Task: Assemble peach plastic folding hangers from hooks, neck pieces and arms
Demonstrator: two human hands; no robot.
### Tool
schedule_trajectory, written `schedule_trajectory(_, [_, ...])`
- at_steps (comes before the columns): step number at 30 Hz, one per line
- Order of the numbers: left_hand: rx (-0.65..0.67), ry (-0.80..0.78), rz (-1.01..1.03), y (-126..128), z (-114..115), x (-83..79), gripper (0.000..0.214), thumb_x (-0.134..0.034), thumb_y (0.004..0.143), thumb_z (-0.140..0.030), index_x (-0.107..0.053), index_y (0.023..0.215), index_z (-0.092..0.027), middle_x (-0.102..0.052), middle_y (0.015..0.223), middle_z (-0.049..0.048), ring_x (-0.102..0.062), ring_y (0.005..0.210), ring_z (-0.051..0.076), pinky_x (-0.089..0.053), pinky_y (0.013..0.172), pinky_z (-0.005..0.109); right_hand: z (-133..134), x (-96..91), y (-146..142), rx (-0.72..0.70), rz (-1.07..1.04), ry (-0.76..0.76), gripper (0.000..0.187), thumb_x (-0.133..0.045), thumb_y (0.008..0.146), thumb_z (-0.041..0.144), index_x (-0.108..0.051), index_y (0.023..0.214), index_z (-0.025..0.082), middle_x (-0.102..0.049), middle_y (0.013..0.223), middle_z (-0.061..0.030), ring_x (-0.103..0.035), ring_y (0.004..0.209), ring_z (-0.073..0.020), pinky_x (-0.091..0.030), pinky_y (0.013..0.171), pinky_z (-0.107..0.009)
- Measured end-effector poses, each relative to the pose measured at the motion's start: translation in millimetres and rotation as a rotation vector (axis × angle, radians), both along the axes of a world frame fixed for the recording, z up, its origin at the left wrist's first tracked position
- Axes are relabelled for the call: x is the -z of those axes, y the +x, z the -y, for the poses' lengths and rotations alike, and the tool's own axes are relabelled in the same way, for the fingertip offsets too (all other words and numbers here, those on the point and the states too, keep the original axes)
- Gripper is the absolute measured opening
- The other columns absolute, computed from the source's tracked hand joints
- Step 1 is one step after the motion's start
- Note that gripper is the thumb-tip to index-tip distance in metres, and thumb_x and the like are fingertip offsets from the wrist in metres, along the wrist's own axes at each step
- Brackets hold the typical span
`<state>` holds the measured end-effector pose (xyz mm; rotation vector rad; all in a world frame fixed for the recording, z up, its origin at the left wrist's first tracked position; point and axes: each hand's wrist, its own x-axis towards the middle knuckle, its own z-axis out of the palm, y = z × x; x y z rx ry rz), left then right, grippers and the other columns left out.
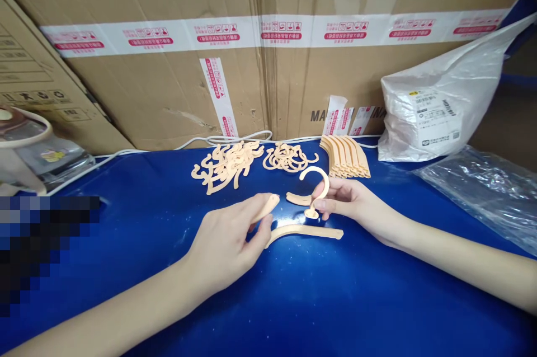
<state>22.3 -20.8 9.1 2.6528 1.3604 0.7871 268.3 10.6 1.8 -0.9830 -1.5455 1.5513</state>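
My left hand (pixel 229 242) pinches a peach-coloured plastic hanger arm (pixel 264 208) between thumb and fingers, just above a blue table (pixel 293 301). A second curved hanger arm (pixel 306 231) lies on the table right by that hand's thumb. My right hand (pixel 348 203) grips a peach hook piece (pixel 315 186) upright, its base close to a short curved piece (pixel 298 198) lying on the table. Both hands are closed on their parts and sit a few centimetres apart.
Behind the hands lie a heap of loose hooks (pixel 226 164), a smaller pile of hooks (pixel 289 156) and a neat stack of hanger arms (pixel 346 155). Taped cardboard boxes (pixel 251 38) form the back wall. White plastic bags (pixel 436 105) stand right, a clear container (pixel 25 144) left.
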Motion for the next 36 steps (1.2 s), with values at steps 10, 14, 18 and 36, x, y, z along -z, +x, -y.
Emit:
schedule_trajectory(10, [0.157,0.174,0.021,22,-8,3.8,0.021,-0.041,0.093,-0.020,-0.060,0.094,-0.014,-0.058,0.072,0.0018,-0.046,0.066,0.016,-0.037,0.057,0.027,-3,6.4,-8,0.022,-0.204,-0.085,0.026,-0.076,0.074,0.026,-0.057,0.090,0.020,-0.064,0.077,0.0031,-0.056,0.065,-0.0067,-0.048,0.060,-0.019])
schedule_trajectory(14, [0.247,0.214,-0.007,21,-13,7.2,0.022,-0.039,0.094,-0.017,-0.059,0.097,-0.010,-0.059,0.081,0.0065,-0.043,0.073,0.019,-0.038,0.067,0.033,-1,6.8,-7,0.024,-0.253,-0.119,0.025,-0.077,0.073,0.025,-0.056,0.086,0.019,-0.062,0.072,0.0047,-0.053,0.060,-0.0042,-0.046,0.057,-0.015])
schedule_trajectory(18, [0.273,0.155,-0.031,18,-16,9.0,0.025,-0.037,0.097,-0.018,-0.055,0.112,-0.011,-0.060,0.093,0.0082,-0.044,0.079,0.020,-0.038,0.072,0.036,0,6.6,-3,0.048,-0.261,-0.136,0.025,-0.077,0.074,0.025,-0.056,0.085,0.019,-0.060,0.070,0.0051,-0.051,0.058,-0.0032,-0.043,0.056,-0.014])
schedule_trajectory(36, [0.369,0.157,-0.153,19,-18,13.7,0.036,-0.033,0.100,-0.020,-0.044,0.133,-0.012,-0.060,0.094,0.0071,-0.048,0.083,0.020,-0.042,0.073,0.033,-1,12.4,3,-0.016,-0.198,-0.107,0.031,-0.075,0.075,0.026,-0.053,0.097,0.021,-0.063,0.076,0.0029,-0.051,0.056,-0.0043,-0.035,0.047,-0.015])
